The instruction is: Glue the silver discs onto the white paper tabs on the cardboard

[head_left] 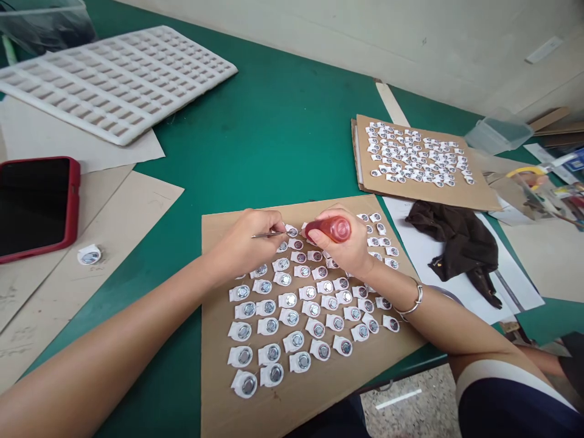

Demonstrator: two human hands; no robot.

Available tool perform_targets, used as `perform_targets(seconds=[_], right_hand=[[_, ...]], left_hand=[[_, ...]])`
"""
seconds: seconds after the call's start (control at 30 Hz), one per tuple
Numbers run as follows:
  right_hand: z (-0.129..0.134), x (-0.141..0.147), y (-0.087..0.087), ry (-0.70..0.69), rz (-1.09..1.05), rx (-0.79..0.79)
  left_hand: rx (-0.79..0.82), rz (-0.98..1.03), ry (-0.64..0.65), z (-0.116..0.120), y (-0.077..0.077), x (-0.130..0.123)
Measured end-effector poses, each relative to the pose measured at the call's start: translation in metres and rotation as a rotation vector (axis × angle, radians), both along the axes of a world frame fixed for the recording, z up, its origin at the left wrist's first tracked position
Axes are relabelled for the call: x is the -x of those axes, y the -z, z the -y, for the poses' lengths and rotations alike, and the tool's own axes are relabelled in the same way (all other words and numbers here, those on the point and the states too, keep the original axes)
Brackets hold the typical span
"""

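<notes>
My left hand [260,239] is closed in a pinch on thin metal tweezers [267,235], their tip at a small white tab with a round metal disc [291,231]. Just right of that tip, my right hand [349,246] is wrapped round a small red squeeze bottle [335,229]. The bottle lies tilted, its rounded base turned toward me and its nozzle end pointing left; what the nozzle touches is too small to tell. Both hands are over the far part of a cardboard sheet [219,413], which carries rows of these disc tabs. Some tabs are hidden under my hands.
A second cardboard sheet [479,194] of tabs lies back right, near a dark cloth [456,243] and a clear plastic box [499,132]. Left are a white grid tray [123,137], a red-cased phone [34,207] and a loose tab [89,255]. The table [274,134] is green.
</notes>
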State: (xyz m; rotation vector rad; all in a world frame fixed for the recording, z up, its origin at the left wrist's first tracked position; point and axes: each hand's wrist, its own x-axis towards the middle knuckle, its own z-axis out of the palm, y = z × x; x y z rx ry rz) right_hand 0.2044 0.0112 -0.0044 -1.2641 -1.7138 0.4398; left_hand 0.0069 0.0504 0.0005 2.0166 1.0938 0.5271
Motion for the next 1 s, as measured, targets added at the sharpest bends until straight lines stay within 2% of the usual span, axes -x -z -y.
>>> perform_targets(seconds=[1.0], right_hand=[[0.0004,0.0056,-0.0031,-0.018,0.013,0.001]], left_hand=[[0.035,0.055,-0.022,-0.0017,0.0011,0.001]])
